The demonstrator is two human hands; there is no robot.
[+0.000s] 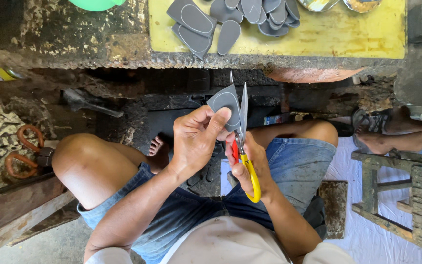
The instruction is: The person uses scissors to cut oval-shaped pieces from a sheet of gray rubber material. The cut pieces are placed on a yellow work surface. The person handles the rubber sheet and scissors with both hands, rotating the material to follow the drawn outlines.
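Observation:
My left hand (196, 139) pinches a grey sheet piece (224, 103) with an oval outline drawn on it, held up over my lap. My right hand (250, 166) grips scissors (242, 122) with yellow and red handles, blades pointing away from me and closed around the right edge of the grey piece. I sit with knees apart in blue denim shorts (299, 161).
A yellow board (338, 34) on the worn bench ahead carries several cut grey oval pieces (240, 19). Another person's foot in a sandal (372, 129) rests at right beside a wooden stool (396, 195). Orange-handled scissors (23, 149) lie at left, and a green bowl (96, 4) sits at the top.

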